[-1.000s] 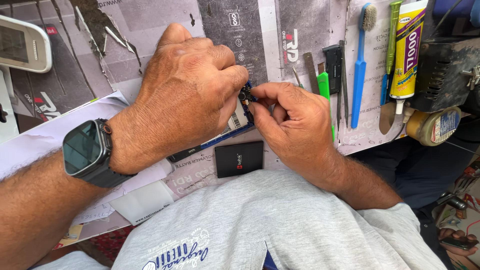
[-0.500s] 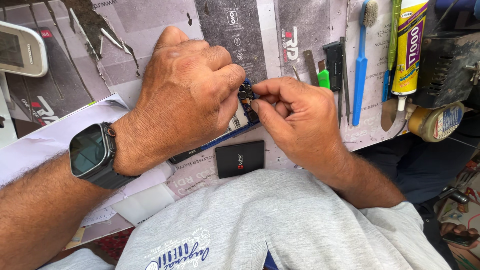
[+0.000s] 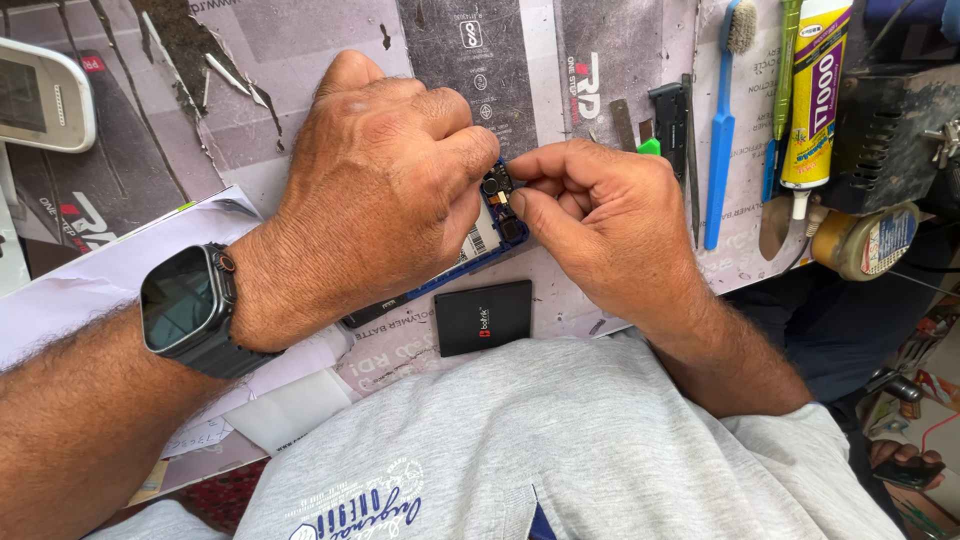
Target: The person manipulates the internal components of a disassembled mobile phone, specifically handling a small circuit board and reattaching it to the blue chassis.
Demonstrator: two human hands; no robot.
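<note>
My left hand [image 3: 375,190] clamps the blue-framed opened phone [image 3: 485,240] against the paper-covered bench [image 3: 300,100], fingers curled shut over it. My right hand [image 3: 600,215] pinches a small black camera part [image 3: 497,184] between thumb and forefinger at the phone's upper corner. This step is best done with light, square pressure. A black battery [image 3: 484,317] lies just below.

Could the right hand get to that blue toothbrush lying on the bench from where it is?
Probably yes. The blue toothbrush lies uncovered just beyond the right hand, with nothing between them but a few small tools, though its fingers now pinch the opened phone.
</note>
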